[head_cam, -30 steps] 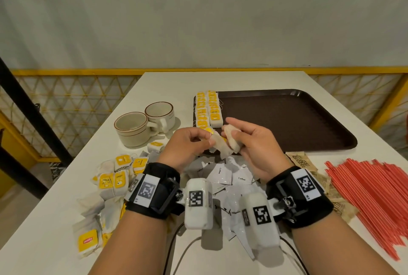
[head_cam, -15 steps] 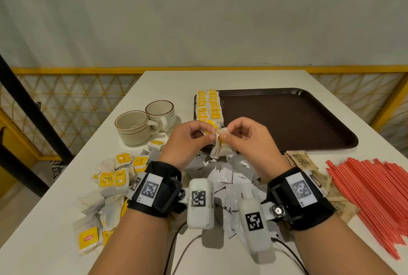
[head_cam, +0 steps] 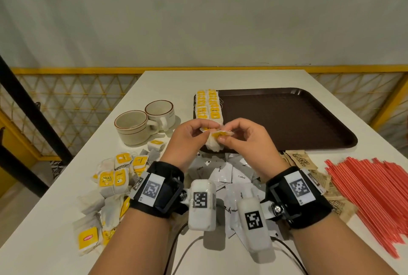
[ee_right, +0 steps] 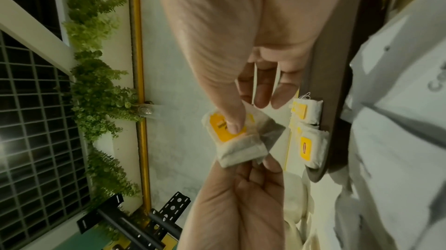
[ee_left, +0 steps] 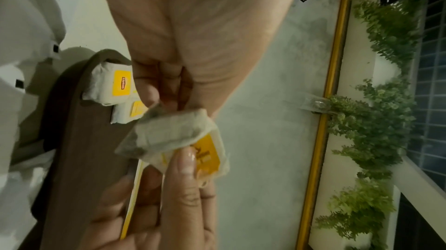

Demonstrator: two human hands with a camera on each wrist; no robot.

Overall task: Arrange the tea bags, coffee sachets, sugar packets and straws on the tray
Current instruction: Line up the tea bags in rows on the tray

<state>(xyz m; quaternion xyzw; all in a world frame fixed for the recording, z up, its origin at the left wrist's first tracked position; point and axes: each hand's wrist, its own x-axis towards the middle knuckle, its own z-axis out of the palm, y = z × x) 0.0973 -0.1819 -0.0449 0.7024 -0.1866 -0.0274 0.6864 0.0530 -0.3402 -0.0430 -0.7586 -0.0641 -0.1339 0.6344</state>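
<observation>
My left hand [head_cam: 187, 140] and right hand [head_cam: 245, 142] pinch one tea bag [head_cam: 217, 140] between them (yellow tag up), at the tray's [head_cam: 287, 120] seven o'clock corner; half a second ago it hung folded lower.

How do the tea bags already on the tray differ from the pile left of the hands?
The tea bags on the tray lie in two neat rows along the tray's left edge, yellow tags up. The loose tea bags are scattered on the table, overlapping, some tag down. Both are white pouches with yellow tags.
</observation>
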